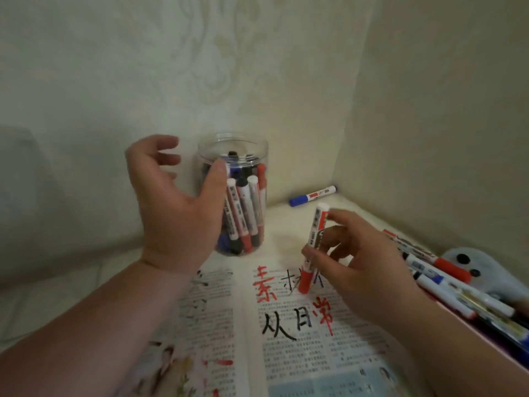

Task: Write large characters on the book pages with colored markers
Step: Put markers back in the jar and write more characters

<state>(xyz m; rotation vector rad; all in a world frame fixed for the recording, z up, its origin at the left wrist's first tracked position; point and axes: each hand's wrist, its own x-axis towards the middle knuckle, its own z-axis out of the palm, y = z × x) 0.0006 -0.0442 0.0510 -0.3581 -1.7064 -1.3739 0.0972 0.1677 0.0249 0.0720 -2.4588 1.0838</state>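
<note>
Right hand (357,262) is pinching a red marker (313,247) by its barrel, standing it red end down on the open book (300,339); left hand (171,202) is hovering spread beside the jar (243,196); the marker looks light, stiff and smooth, likely best gripped mid-barrel.

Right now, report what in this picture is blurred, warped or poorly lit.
Head view: dim, flat, slightly greenish light with soft shadows; motion blur smears the fingers of the left hand beside the jar; the right hand and red marker look soft too; the book has unreadable small print, though its large characters read clearly; wide-angle distortion bows the wall corner.
</note>
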